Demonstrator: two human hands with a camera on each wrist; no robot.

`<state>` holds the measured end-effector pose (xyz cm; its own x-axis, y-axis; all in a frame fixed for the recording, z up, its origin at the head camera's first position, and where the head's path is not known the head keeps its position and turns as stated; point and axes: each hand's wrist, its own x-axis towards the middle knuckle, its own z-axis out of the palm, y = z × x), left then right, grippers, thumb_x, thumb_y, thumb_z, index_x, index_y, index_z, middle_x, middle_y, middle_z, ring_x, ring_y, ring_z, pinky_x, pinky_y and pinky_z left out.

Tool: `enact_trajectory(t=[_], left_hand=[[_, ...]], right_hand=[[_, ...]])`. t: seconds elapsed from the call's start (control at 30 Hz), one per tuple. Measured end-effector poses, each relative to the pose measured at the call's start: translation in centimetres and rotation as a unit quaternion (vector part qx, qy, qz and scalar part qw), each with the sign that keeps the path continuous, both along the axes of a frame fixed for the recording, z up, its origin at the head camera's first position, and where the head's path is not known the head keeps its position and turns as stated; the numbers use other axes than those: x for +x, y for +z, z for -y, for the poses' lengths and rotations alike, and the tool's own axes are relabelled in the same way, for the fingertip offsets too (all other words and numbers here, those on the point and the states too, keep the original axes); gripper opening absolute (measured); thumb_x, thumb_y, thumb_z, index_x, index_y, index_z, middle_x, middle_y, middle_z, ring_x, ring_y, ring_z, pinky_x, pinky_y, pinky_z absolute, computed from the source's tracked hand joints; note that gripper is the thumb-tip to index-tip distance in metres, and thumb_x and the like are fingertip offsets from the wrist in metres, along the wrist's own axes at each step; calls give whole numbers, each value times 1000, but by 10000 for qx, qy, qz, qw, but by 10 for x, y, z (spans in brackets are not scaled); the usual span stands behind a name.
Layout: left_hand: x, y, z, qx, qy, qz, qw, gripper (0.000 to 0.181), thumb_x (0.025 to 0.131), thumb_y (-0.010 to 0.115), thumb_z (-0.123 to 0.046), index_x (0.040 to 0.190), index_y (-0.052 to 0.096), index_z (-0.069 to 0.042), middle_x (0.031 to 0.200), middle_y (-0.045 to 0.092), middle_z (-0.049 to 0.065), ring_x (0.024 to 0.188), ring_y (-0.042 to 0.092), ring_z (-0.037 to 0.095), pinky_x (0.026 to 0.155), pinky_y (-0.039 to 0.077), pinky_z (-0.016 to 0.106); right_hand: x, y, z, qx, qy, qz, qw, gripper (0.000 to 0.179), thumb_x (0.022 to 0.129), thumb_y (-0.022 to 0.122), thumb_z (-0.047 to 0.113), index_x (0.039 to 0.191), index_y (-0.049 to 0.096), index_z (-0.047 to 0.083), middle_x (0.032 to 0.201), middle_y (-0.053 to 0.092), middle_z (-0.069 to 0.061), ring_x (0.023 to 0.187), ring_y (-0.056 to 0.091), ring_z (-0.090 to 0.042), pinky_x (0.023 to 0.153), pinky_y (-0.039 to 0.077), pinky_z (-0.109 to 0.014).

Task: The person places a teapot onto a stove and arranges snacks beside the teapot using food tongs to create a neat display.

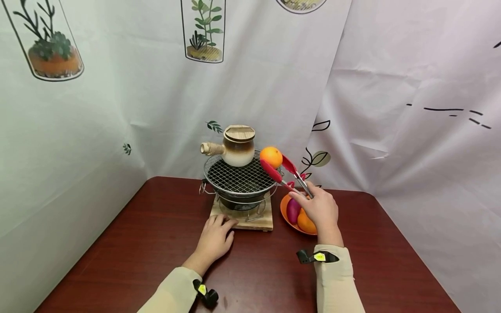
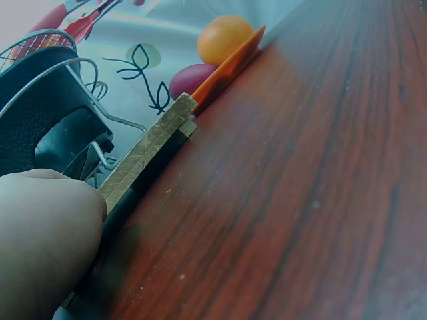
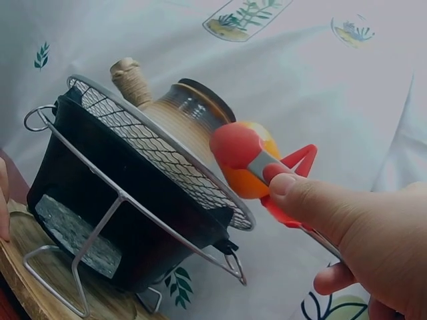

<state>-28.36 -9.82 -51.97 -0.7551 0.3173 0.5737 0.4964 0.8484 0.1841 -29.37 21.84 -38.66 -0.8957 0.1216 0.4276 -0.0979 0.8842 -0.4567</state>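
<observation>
My right hand (image 1: pixel 321 208) grips red-tipped metal tongs (image 3: pixel 260 160), whose tips pinch an orange (image 1: pixel 271 157). The orange is held up at the right rim of a round wire grill grate (image 1: pixel 242 179), beside a clay pot (image 1: pixel 239 152) with a wooden lid and a side handle. The grate tops a black grill stove (image 3: pixel 120 187) in a wire stand on a wooden board (image 1: pixel 258 223). My left hand (image 1: pixel 213 239) rests on the front left corner of that board, its fingers relaxed; the left wrist view hides its fingertips.
Right of the board, an orange plate (image 1: pixel 285 213) holds a purple item (image 1: pixel 293 211) and orange fruit (image 1: pixel 306 222), partly behind my right hand. The dark red tabletop (image 1: pixel 266 274) extends in front. White printed cloth (image 1: pixel 156 108) hangs close behind the stove.
</observation>
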Motion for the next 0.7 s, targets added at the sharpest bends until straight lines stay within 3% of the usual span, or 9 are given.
enact_trajectory(t=[0.27, 0.7], left_hand=[[-1, 1, 0, 17, 4, 4, 10000, 29, 87, 74, -18, 115, 73, -19, 112, 59, 8, 106, 52, 36, 96, 42, 52], [-1, 0, 0, 38, -5, -16, 10000, 29, 86, 74, -17, 115, 73, -19, 111, 59, 9, 105, 52, 36, 95, 42, 52]], right_hand=[[1, 3, 5, 126, -49, 200, 9997, 88, 78, 61, 81, 145, 58, 25, 94, 66, -11, 86, 61, -34, 69, 53, -49], [2, 3, 10, 236, -23, 308, 9992, 85, 80, 61, 80, 145, 57, 26, 82, 61, -6, 82, 59, -31, 67, 53, -47]])
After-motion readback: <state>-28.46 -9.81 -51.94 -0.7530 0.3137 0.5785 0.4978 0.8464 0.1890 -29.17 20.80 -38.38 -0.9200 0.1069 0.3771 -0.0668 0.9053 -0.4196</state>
